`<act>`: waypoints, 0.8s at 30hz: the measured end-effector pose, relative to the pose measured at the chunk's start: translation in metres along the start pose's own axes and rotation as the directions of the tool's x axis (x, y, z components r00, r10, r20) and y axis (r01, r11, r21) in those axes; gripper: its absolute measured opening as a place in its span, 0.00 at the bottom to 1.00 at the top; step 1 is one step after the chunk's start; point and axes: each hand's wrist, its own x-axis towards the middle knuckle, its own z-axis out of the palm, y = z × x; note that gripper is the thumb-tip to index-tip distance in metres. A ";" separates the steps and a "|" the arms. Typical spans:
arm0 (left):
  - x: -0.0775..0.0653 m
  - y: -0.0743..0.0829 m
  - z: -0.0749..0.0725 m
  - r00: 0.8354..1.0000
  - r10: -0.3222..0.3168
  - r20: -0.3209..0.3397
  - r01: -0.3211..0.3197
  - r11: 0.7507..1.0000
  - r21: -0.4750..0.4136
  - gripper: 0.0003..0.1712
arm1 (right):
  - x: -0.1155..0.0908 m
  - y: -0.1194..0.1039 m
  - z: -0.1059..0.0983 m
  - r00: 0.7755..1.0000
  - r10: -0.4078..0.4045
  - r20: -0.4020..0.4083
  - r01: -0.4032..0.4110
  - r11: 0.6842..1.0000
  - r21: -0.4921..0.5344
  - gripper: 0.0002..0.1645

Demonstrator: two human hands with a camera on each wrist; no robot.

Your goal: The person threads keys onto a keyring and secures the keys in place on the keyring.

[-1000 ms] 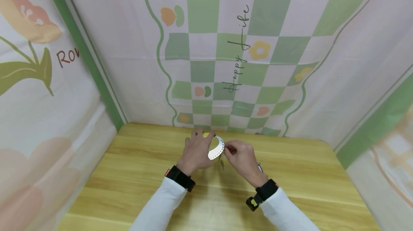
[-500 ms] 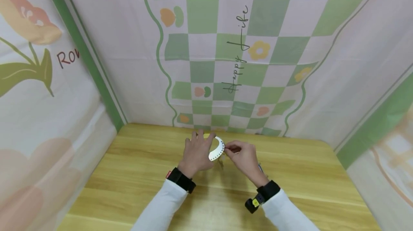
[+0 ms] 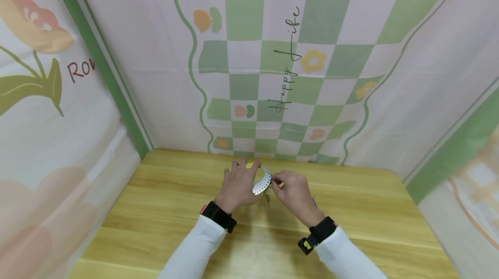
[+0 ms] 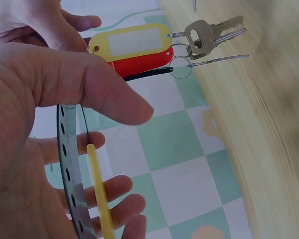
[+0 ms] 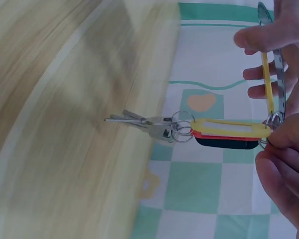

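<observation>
My left hand (image 3: 237, 186) grips a curved, flat silver key-holder plate (image 3: 264, 183), its outer edge lined with small holes. At that edge, thumb and fingers of my right hand (image 3: 292, 190) pinch a small metal ring (image 5: 275, 119). From there, in the wrist views, a yellow key tag (image 4: 132, 42), a red key tag (image 4: 144, 62) and a black key tag (image 5: 226, 143) hang together, with silver keys (image 4: 202, 40) on rings at their far ends. Another yellow tag (image 4: 100, 194), seen edge-on, hangs beside the plate within my left hand.
Both hands work above a wooden table (image 3: 175, 209), near its back edge. Behind it hangs a green and white checked cloth (image 3: 245, 84). A small dark-and-white object (image 3: 314, 201) shows partly behind my right wrist.
The plate tilts slightly, its face going from bright white to greyer silver. My right fingers shift a little at its edge; the left hand stays nearly still.
</observation>
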 end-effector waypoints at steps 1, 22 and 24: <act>0.000 0.000 0.000 1.000 -0.002 0.012 0.002 1.000 -0.005 0.46 | 0.000 0.000 0.000 0.999 -0.032 -0.002 0.032 0.999 -0.028 0.08; 0.001 0.001 0.002 1.000 -0.019 0.011 0.019 1.000 -0.013 0.48 | -0.002 -0.001 0.000 0.950 0.301 0.085 -0.313 0.927 0.206 0.06; 0.001 0.002 0.001 1.000 -0.018 0.003 0.018 1.000 -0.006 0.47 | -0.001 -0.001 0.000 0.921 0.375 0.102 -0.389 0.888 0.245 0.04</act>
